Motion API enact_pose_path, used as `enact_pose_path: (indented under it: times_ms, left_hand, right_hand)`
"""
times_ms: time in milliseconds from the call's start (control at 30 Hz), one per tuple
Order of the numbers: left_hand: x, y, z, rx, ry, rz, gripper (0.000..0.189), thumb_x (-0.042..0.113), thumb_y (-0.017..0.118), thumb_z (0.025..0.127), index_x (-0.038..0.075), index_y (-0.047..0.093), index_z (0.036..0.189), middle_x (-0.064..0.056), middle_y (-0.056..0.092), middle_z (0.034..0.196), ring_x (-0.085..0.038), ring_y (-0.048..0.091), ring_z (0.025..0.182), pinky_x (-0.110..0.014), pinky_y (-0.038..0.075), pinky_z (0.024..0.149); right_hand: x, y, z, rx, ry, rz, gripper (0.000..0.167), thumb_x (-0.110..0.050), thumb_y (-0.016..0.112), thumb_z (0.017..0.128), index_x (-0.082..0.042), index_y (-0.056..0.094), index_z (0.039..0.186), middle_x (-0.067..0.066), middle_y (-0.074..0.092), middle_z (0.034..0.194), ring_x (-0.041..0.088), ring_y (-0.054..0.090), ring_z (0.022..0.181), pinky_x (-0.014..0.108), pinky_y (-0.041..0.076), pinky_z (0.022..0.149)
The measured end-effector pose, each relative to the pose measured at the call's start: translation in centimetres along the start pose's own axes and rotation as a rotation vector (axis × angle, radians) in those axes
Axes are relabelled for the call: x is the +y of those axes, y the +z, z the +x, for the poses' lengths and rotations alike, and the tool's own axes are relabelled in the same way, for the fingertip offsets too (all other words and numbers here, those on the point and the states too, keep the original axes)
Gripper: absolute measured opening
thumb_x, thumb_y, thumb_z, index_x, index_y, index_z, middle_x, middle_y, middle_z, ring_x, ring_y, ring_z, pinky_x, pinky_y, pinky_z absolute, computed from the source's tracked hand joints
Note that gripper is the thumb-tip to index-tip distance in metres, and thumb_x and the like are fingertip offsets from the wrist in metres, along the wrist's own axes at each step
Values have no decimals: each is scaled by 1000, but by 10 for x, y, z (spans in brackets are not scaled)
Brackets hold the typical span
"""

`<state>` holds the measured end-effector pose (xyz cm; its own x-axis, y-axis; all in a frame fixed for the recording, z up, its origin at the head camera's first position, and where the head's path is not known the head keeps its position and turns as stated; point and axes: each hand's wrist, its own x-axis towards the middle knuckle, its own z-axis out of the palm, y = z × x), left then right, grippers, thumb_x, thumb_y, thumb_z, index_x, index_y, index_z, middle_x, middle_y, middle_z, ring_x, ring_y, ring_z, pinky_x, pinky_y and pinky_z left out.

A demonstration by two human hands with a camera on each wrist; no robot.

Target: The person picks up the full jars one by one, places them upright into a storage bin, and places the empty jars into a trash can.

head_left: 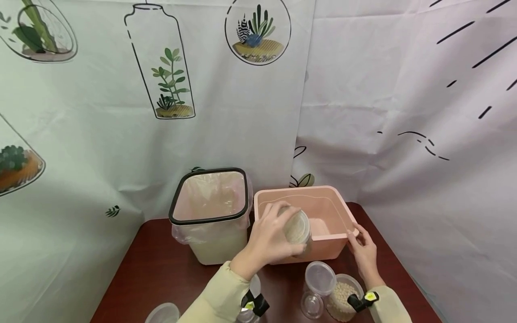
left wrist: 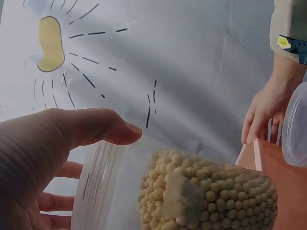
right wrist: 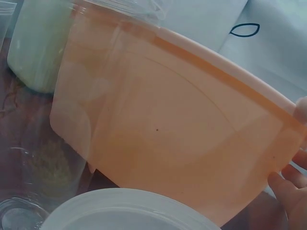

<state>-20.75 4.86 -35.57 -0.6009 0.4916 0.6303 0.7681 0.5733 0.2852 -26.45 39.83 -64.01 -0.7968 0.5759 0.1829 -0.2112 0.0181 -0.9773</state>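
Note:
My left hand [head_left: 266,237] grips a clear plastic jar [head_left: 298,228] over the near left part of a pink bin [head_left: 329,247]. In the left wrist view the jar [left wrist: 220,196] lies tilted on its side, partly filled with round beige beans. The left thumb is along its upper side; the other fingers are partly hidden behind it. My right hand [head_left: 365,253] holds the bin's near right corner, thumb in front and fingers at the rim. The right wrist view shows the bin [right wrist: 163,124] with that hand [right wrist: 290,191] at its right edge.
A waste bin [head_left: 218,246] with a black rim and plastic liner stands left of the pink bin. Nearer are a lidded clear jar [head_left: 320,277], a jar of beige beans [head_left: 343,294] and another container [head_left: 163,313], on a dark red table [head_left: 161,264]. Printed cloth [head_left: 242,112] hangs behind.

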Motion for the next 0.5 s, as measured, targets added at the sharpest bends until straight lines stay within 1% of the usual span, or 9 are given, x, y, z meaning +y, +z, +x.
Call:
enact_pose_path:
  times_ms: [133, 267, 500]
  left_hand:
    - [-2, 4, 5, -12, -25, -2, 72, 43, 81, 53, 22, 61, 119, -2, 52, 115, -19, 48, 106, -34, 48, 66]
    - [-2, 8, 11, -26, -49, -1, 70, 44, 80, 55, 23, 61, 119, -2, 52, 116, -17, 46, 105, -35, 47, 63]
    - [-3, 18, 22, -33, -55, -1, 71, 43, 79, 56, 23, 59, 121, -2, 51, 117, -17, 46, 105, -35, 47, 60]
  right_hand:
    - [0, 0, 1, 3, -5, -7, 50, -34, 71, 81, -30, 56, 128, 5, 53, 118, 13, 59, 100, 17, 50, 68]
    - [0, 1, 1, 6, -8, -23, 50, -35, 71, 81, -30, 56, 128, 5, 53, 116, 14, 58, 100, 17, 50, 68]
    - [-2, 2, -2, 14, 4, -20, 50, -32, 71, 81, -28, 56, 129, 8, 52, 111, 11, 59, 99, 18, 51, 68]
